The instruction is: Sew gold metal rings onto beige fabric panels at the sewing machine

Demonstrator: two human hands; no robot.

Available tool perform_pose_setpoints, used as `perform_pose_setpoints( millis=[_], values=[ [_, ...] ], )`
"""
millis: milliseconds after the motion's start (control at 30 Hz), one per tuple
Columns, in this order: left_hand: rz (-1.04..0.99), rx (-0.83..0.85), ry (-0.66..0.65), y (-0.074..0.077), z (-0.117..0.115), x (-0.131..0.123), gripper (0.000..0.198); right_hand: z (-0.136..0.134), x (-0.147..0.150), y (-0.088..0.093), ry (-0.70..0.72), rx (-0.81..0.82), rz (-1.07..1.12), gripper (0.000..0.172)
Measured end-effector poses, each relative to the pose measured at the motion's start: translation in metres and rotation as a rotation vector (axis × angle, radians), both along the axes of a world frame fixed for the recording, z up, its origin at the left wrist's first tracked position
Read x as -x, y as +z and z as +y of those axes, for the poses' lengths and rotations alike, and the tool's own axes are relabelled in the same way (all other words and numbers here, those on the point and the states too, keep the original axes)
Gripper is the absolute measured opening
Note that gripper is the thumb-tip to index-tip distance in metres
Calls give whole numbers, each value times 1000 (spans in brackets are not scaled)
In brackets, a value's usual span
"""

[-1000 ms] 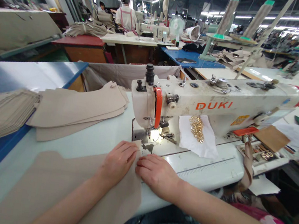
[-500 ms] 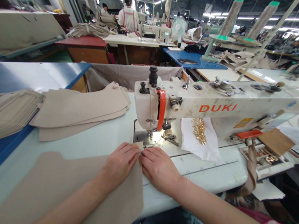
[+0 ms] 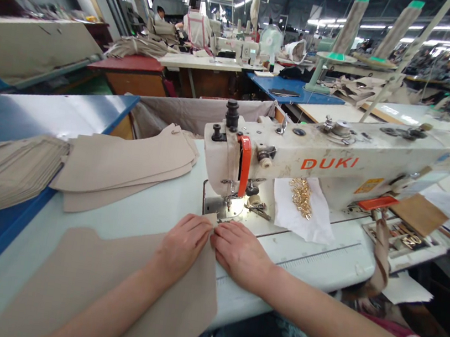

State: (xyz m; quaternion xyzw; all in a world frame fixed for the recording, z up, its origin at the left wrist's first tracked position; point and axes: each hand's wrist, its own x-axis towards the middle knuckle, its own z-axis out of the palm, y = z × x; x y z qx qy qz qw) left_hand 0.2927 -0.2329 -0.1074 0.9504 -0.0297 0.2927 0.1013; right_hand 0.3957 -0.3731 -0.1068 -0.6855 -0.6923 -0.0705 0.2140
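Note:
A large beige fabric panel [image 3: 110, 269] lies flat on the pale sewing table, its narrow upper corner reaching toward the needle area of the white sewing machine [image 3: 335, 156]. My left hand [image 3: 184, 243] is closed on that corner, fingers curled at the edge. Against it, my right hand [image 3: 240, 254] pinches the same edge, its fingertips touching the left hand's. Both hands are just in front of the presser foot [image 3: 228, 202]. What exactly lies between the fingertips is hidden.
Beige cut pieces [image 3: 129, 163] lie stacked left of the machine, with a thicker pile [image 3: 7, 171] farther left. Gold-coloured metal parts [image 3: 301, 197] rest on a white cloth [image 3: 317, 226] under the machine arm. A tool tray [image 3: 403, 238] sits at right. A co-worker [image 3: 197, 28] sits behind.
The whole view has shifted slightly to the right. Both hands and the fabric panel keep the same place at the machine.

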Motion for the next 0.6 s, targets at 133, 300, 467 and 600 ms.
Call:
perform_pose_setpoints(
  millis=[133, 300, 467, 600],
  values=[
    [13, -1, 1, 0, 1, 1, 22, -1, 0, 0, -5, -28, -3, 12],
    [27, 29, 3, 1, 1, 2, 23, 1, -2, -3, 19, -33, -70, 13],
    [31, 68, 3, 0, 2, 9, 24, 2, -1, -1, 28, 18, -131, 10],
    [52, 78, 11, 0, 2, 12, 24, 3, -2, 1, 42, 14, -168, 7]
  ],
)
